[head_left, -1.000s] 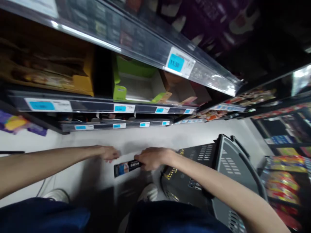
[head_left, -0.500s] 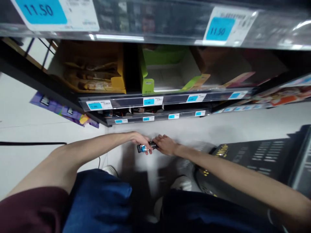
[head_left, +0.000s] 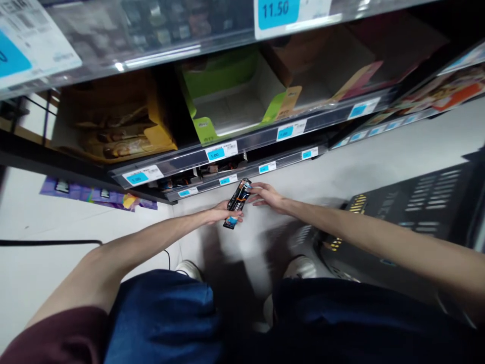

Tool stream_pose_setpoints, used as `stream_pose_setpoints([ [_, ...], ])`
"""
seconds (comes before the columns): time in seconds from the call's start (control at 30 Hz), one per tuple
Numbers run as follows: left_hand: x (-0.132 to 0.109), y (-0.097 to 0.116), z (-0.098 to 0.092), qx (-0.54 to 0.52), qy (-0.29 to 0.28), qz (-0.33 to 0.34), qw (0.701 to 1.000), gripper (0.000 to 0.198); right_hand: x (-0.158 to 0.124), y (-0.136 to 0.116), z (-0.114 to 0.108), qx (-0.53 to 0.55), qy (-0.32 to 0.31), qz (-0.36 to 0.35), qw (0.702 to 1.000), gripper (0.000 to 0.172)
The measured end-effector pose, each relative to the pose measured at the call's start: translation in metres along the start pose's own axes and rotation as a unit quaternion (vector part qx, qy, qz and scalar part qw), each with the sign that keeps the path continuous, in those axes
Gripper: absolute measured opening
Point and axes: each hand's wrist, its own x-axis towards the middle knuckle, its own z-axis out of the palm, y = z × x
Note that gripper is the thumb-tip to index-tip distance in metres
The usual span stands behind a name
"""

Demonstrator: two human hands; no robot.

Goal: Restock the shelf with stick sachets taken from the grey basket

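Left hand (head_left: pixel 219 213) has the black packet (head_left: pixel 238 199) pinched by its lower end, right hand (head_left: pixel 272 197) kinda loosely spread at the top, bottom shelf (head_left: pixel 288 161) nearby.

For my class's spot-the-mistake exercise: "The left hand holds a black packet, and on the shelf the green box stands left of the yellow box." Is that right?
Not quite: the green box stands right of the yellow box, as the head view shows. The left hand does hold a black packet.
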Motion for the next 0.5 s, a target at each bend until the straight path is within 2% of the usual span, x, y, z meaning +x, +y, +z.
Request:
stream_pose_setpoints([
  [0.07,0.000,-0.001,0.004,-0.007,-0.002,-0.001,1.000,0.068,-0.002,0.002,0.003,0.016,-0.022,-0.004,1.000,0.045],
  [0.23,0.006,-0.008,0.008,0.001,-0.003,0.000,1.000,0.067,0.003,0.009,0.003,-0.021,0.008,-0.044,0.999,0.025],
  [0.4,0.022,-0.013,-0.003,0.052,0.096,0.055,0.992,0.055,0.010,0.011,-0.001,-0.001,0.055,-0.058,0.997,0.026],
  [0.5,0.032,-0.019,-0.010,0.055,0.143,0.072,0.986,0.049,0.013,0.012,-0.002,0.033,0.058,-0.054,0.996,0.026],
])
